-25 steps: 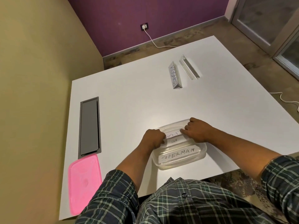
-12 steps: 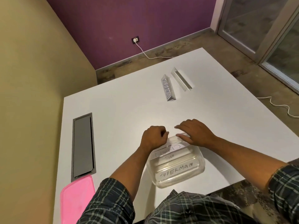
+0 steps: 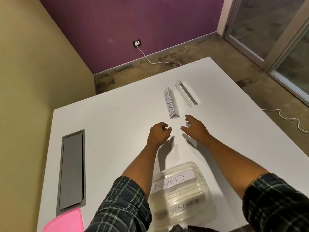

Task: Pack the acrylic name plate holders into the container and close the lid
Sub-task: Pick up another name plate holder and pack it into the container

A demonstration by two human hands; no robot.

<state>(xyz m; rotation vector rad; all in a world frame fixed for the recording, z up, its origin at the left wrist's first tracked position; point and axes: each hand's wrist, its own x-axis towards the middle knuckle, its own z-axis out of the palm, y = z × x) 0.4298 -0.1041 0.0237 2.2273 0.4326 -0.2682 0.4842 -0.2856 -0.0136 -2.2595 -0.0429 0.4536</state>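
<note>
- Clear, glossy plastic forms the rounded rectangular container, which sits uncovered on the smooth white matte table at its near edge, between the two forearms.
- Inside that container lie flat acrylic name plate holders: a holder with a white paper insert lettered CHAN at the far side, and a holder lettered SUPERMAN at the near side, its lettering blurred.
- Well beyond the container, a wedge-shaped acrylic holder with a paper insert lies on the table; its lettering is hard to read.
- Just right of that wedge lies an empty, transparent angled acrylic holder, apart from it.
- Between the container and the wedge, the left hand hovers with fingers loosely curled, holding nothing.
- Beside it, the right hand is spread wide and empty, fingertips near the wedge's near end but not touching.
- Far left of the container, a long grey metal cable hatch is set flush in the table.
- Left of the container at the near table edge, a corner of the flat pink plastic lid shows.
- Dark plaid sleeves are rolled up above the forearms.
</note>
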